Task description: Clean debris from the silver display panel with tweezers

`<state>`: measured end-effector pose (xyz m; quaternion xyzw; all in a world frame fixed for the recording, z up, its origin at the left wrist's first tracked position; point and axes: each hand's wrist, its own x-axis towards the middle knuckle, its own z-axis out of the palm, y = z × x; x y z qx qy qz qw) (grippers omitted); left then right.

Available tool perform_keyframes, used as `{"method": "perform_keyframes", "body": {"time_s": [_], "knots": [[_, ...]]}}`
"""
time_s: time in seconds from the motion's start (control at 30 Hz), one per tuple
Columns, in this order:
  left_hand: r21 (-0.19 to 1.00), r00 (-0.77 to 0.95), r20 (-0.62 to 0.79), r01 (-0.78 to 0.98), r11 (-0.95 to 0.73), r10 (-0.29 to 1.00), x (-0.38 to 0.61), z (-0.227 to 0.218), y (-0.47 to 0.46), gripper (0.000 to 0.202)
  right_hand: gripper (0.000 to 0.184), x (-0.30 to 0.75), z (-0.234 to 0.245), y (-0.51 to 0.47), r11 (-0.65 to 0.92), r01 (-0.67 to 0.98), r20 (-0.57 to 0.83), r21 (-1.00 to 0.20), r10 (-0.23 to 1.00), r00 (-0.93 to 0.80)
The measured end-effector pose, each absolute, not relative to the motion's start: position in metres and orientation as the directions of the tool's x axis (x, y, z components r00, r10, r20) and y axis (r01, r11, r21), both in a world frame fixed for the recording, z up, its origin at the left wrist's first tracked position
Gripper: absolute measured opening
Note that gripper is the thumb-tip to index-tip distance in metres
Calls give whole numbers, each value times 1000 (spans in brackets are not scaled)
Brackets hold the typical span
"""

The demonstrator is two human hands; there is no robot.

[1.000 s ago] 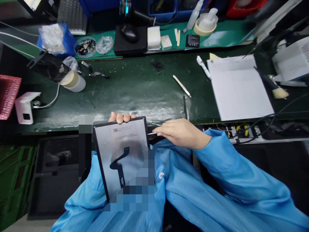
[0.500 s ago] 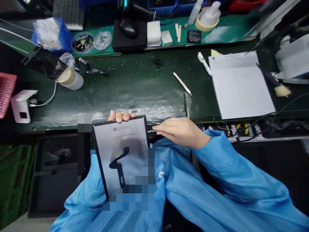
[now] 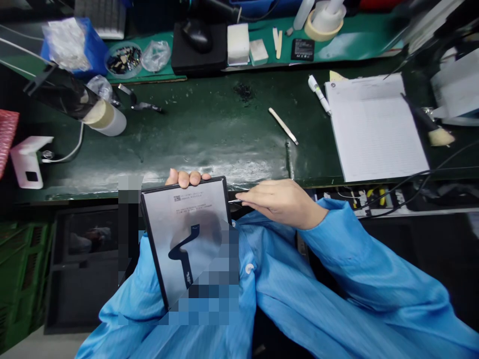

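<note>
A flat display panel (image 3: 198,209) with a black frame and a shiny silver back is tilted toward me above my lap. A dark ribbon cable (image 3: 184,253) runs down the silver face. My left hand (image 3: 187,178) grips the panel from behind, its fingertips curled over the top edge and the rest hidden. At the panel's right edge, my right hand (image 3: 282,202) is closed in a pinch on thin metal tweezers (image 3: 235,201). Their tips reach that edge; whether they touch it I cannot tell. Blurred squares cover the panel's lower right part.
On the green bench lie a wooden stick (image 3: 283,126), a marker (image 3: 319,94), a paper pad (image 3: 376,129) and a brush (image 3: 436,130). A taped bottle (image 3: 110,119) and a white bracket (image 3: 32,162) are at left. A mouse (image 3: 197,36) sits behind. Cables cross the right front edge.
The view has shifted slightly, so the bench items sit a little higher in it. Both hands keep their places on the panel and the tweezers, with hardly any movement.
</note>
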<state>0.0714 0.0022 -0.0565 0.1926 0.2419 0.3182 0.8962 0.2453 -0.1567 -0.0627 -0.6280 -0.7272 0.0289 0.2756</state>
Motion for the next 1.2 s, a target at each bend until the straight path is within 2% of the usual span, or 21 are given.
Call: {"method": "perform_keyframes", "body": {"time_s": [0.4,0.8,1.0,1.1,1.17,1.2], "knots": [[537,657,-298,-484,691,692,74,-49,-2,47,24,247,-60,-157,208,873,283,-442,955,-84],[554,704,-224,-477,683,674,73,-50,-1,53,40,246,-55,-156,215,886,266,-411,958,-109],[523,679,-252,-504,687,690,76,-49,-5,51,31,247,-57,-159,175,888,291,-426,955,-48],[492,667,-244,-540,683,704,77,-49,-6,49,25,242,-56,-159,82,829,288,-552,953,97],[500,657,-230,-553,667,718,78,-48,-7,48,20,232,-55,-157,-69,689,196,-722,934,300],[507,658,-220,-554,660,721,78,-47,-8,48,18,226,-54,-155,-149,567,111,-810,911,397]]}}
